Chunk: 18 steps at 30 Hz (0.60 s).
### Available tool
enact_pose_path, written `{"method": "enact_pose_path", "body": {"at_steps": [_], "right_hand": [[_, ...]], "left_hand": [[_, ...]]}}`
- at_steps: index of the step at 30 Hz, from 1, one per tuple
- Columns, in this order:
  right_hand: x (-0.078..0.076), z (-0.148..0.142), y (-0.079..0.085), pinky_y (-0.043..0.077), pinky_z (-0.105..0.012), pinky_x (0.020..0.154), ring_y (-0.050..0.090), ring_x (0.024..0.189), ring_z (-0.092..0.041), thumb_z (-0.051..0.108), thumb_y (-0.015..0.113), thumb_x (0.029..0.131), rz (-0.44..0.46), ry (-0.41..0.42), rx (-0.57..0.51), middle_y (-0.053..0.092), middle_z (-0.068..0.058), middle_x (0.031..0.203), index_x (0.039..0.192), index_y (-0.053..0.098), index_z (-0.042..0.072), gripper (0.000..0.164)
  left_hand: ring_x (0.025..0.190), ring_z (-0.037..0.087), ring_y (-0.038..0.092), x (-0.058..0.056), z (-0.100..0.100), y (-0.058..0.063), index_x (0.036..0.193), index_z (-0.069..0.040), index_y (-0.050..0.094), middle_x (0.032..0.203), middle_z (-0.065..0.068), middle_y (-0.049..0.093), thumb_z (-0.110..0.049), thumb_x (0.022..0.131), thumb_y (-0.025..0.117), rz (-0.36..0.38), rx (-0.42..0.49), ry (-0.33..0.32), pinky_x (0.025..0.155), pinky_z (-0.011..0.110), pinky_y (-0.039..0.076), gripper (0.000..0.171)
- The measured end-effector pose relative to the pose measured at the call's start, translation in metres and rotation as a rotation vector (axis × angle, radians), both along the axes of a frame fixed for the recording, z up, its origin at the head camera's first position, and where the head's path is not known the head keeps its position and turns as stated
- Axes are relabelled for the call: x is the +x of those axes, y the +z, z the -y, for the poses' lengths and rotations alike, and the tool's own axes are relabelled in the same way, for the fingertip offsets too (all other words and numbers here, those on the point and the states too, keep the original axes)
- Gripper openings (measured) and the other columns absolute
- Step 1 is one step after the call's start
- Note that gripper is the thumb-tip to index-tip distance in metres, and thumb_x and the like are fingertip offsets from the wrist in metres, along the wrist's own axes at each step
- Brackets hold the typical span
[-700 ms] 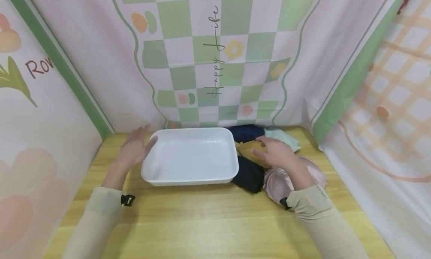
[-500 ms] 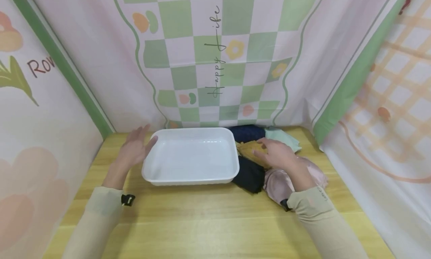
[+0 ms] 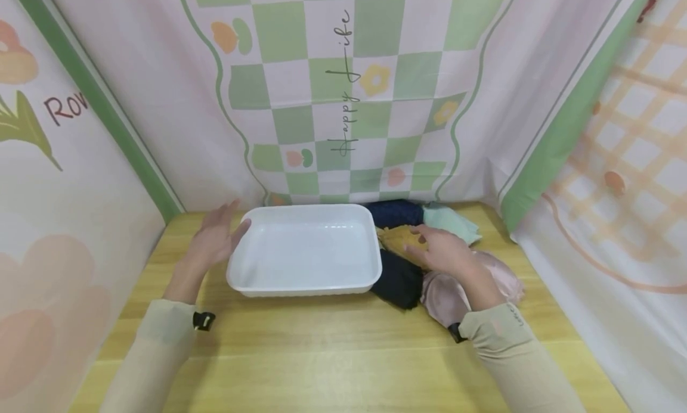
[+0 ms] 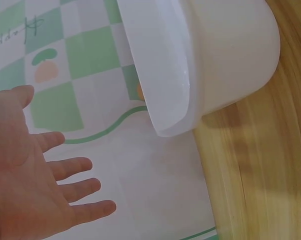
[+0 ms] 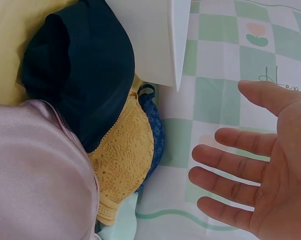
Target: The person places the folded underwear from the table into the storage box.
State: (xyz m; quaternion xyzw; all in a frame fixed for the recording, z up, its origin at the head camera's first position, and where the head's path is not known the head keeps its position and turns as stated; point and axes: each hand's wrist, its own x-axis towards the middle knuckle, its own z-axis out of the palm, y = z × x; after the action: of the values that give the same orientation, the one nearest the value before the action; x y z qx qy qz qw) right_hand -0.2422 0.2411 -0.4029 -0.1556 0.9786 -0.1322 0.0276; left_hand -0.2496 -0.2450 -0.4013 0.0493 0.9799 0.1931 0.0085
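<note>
A white rectangular plastic tray (image 3: 306, 292) stands on the table. Just off its left end is my left hand (image 3: 212, 237), fingers spread and holding nothing; the left wrist view shows a gap between that hand (image 4: 30, 170) and the tray wall (image 4: 235, 55). To the tray's right lies a yellow lace bra (image 5: 125, 160), and over it hovers my right hand (image 3: 445, 253) with fingers extended, palm bare in the right wrist view. Around it lie a pink satin bra (image 5: 35, 170), a black garment (image 3: 398, 280), a navy lace one (image 3: 394, 213) and a mint one (image 3: 453, 223).
The wooden table (image 3: 322, 353) runs toward me in front of the tray. A checkered curtain (image 3: 376, 121) hangs right behind the tray and garments. Printed cloth walls (image 3: 80, 222) enclose the table at left and right.
My right hand has shifted slightly toward me and lower over the garments. The left hand and the tray have stayed in place.
</note>
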Motion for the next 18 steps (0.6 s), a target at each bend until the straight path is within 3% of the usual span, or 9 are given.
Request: {"method": "enact_pose_path", "body": {"at_steps": [18], "right_hand": [[0.0046, -0.0029, -0.0073, 0.053, -0.053, 0.087, 0.067, 0.106, -0.035, 0.052, 0.053, 0.099, 0.026, 0.000, -0.018, 0.069, -0.020, 0.122, 0.143, 0.052, 0.006, 0.064]], "left_hand": [[0.150, 0.052, 0.011, 0.0026, 0.0027, -0.0057, 0.162, -0.014, 0.004, 0.167, 0.023, 0.009, -0.063, 0.103, 0.021, 0.003, 0.018, 0.002, 0.115, 0.071, 0.020, 0.078]]}}
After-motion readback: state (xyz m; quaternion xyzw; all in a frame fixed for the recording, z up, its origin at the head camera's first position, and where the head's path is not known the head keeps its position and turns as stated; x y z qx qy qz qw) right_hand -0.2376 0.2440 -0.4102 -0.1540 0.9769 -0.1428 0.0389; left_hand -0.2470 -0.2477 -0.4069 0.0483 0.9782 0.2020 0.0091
